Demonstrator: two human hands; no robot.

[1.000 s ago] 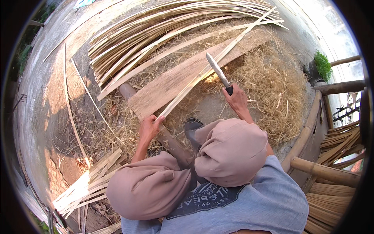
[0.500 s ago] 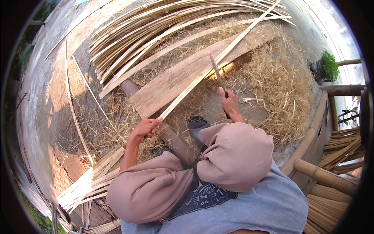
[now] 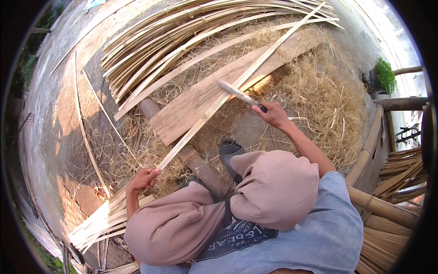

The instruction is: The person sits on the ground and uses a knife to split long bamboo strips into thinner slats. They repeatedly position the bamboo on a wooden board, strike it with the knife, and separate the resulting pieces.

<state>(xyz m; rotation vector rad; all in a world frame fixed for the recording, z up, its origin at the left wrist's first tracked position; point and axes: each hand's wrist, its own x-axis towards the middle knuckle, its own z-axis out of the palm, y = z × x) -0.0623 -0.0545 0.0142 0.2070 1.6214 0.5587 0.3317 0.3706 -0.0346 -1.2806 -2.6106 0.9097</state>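
My left hand (image 3: 145, 179) is closed on the near end of a long, pale bamboo strip (image 3: 200, 122). From there the strip slants up to the far right, passing over a wide wooden board (image 3: 191, 102). My right hand (image 3: 273, 114) grips the dark handle of a knife (image 3: 238, 94). Its blade, slightly blurred, points left and crosses above the strip; whether it touches the strip I cannot tell. Under the near end of the board lies a round brown pole (image 3: 200, 166).
Several finished-looking strips lie in a large bundle (image 3: 173, 41) at the back. Curly shavings (image 3: 333, 105) cover the ground to the right. More strips (image 3: 107, 217) are stacked at the near left, and a bamboo rail (image 3: 381, 208) runs along the right.
My left hand has drawn the strip down and to the left. The right hand has risen slightly, and the knife has swung from pointing steeply up to pointing left across the strip.
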